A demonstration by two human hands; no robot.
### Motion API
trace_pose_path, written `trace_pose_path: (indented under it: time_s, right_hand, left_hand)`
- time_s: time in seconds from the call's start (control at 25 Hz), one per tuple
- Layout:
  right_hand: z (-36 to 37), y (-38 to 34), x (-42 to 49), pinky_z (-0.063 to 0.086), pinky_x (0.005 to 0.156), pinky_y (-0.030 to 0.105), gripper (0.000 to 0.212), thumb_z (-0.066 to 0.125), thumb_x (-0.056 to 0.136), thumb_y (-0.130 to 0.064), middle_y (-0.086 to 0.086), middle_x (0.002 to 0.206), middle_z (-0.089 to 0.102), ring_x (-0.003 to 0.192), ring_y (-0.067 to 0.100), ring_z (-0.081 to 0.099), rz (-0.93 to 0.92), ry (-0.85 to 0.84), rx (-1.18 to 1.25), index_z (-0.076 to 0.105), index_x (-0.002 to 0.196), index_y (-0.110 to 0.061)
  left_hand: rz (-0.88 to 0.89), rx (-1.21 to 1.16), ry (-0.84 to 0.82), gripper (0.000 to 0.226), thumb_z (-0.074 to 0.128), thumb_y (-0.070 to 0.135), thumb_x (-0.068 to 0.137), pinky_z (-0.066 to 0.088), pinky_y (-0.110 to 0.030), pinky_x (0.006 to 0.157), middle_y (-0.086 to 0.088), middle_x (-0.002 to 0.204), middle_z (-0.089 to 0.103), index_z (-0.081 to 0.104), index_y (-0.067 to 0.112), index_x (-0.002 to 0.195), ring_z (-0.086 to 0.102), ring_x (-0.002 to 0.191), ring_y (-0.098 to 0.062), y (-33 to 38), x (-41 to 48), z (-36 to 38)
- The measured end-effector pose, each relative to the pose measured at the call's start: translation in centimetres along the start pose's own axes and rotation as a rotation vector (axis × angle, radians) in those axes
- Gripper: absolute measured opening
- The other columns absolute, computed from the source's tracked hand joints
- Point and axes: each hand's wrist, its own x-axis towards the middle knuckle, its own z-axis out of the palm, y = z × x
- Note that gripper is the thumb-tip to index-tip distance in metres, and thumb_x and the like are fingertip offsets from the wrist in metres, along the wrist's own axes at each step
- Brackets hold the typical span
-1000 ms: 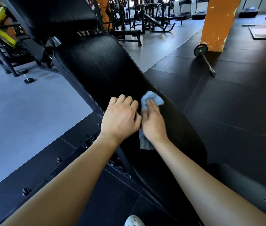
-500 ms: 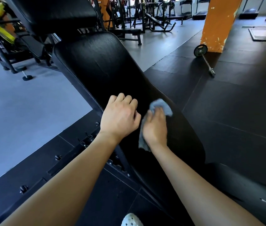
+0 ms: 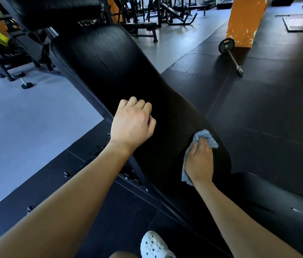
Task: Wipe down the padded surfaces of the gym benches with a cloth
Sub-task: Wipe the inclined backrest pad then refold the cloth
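- We count 1 blue cloth (image 3: 205, 135), lying on the black back pad (image 3: 106, 62) near its 5 o'clock end.
- Our right hand (image 3: 200, 161) presses it flat, fingers laid over it.
- Our left hand (image 3: 132, 125), a fist holding nothing, rests on the pad at 10 o'clock from the cloth.
- At 1 o'clock: 1 barbell (image 3: 232, 56), 1 orange pillar (image 3: 245, 21).
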Motion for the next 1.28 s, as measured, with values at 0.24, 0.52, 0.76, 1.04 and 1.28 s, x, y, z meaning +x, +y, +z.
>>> trace_pose_path:
  time_s: [0.24, 0.52, 0.76, 1.04, 1.28]
  right_hand:
    - [-1.3, -8.5, -0.1, 0.027, 0.121, 0.031, 0.049, 0.034, 0.110, -0.026, 0.000, 0.166, 0.025, 0.151, 0.013, 0.026, -0.332, -0.254, 0.158, 0.032, 0.158, -0.015]
    - [-3.8, 3.2, -2.8, 0.017, 0.124, 0.027, 0.053, 0.026, 0.111, -0.032, -0.001, 0.169, 0.016, 0.154, 0.012, 0.014, -0.170, -0.280, -0.077, 0.020, 0.161, -0.014]
    - [-5.0, 3.1, -2.3, 0.039, 0.108, 0.035, 0.050, 0.039, 0.107, -0.017, 0.009, 0.157, 0.041, 0.139, 0.028, 0.046, -0.008, -0.295, 0.011, 0.031, 0.156, -0.013]
    - [-3.6, 2.5, -4.3, 0.025, 0.124, 0.032, 0.050, 0.041, 0.107, -0.022, -0.004, 0.165, 0.030, 0.152, 0.004, 0.021, -0.416, -0.265, 0.080, 0.035, 0.157, -0.020]
    - [-4.4, 10.8, -5.9, 0.021, 0.126, 0.033, 0.052, 0.032, 0.110, -0.032, -0.012, 0.168, 0.016, 0.150, -0.005, 0.009, -0.045, -0.209, 0.051, 0.024, 0.161, -0.023]
  left_hand:
    - [0.063, 0.057, -0.072, 0.022, 0.042, 0.031, 0.095, 0.039, -0.041, 0.079, -0.001, 0.086, 0.060, 0.059, 0.018, 0.090, 0.050, 0.086, -0.025, 1.7, -1.1, -0.2]
    - [0.250, -0.025, -0.244, 0.018, 0.046, 0.032, 0.091, 0.041, -0.039, 0.082, -0.001, 0.093, 0.058, 0.060, 0.020, 0.093, 0.051, 0.091, -0.023, 8.8, -4.9, 0.3]
    - [0.261, 0.023, -0.265, 0.018, 0.046, 0.031, 0.095, 0.042, -0.042, 0.083, -0.004, 0.099, 0.059, 0.058, 0.019, 0.100, 0.051, 0.093, -0.025, 10.9, -5.2, 1.1]
    - [0.283, 0.034, -0.238, 0.019, 0.041, 0.026, 0.099, 0.040, -0.042, 0.083, -0.006, 0.100, 0.058, 0.057, 0.016, 0.105, 0.050, 0.091, -0.026, 10.9, -5.6, 1.5]
    - [0.268, 0.038, -0.230, 0.020, 0.039, 0.027, 0.101, 0.041, -0.043, 0.085, -0.005, 0.096, 0.055, 0.056, 0.016, 0.099, 0.049, 0.090, -0.026, 10.8, -5.7, 2.0]
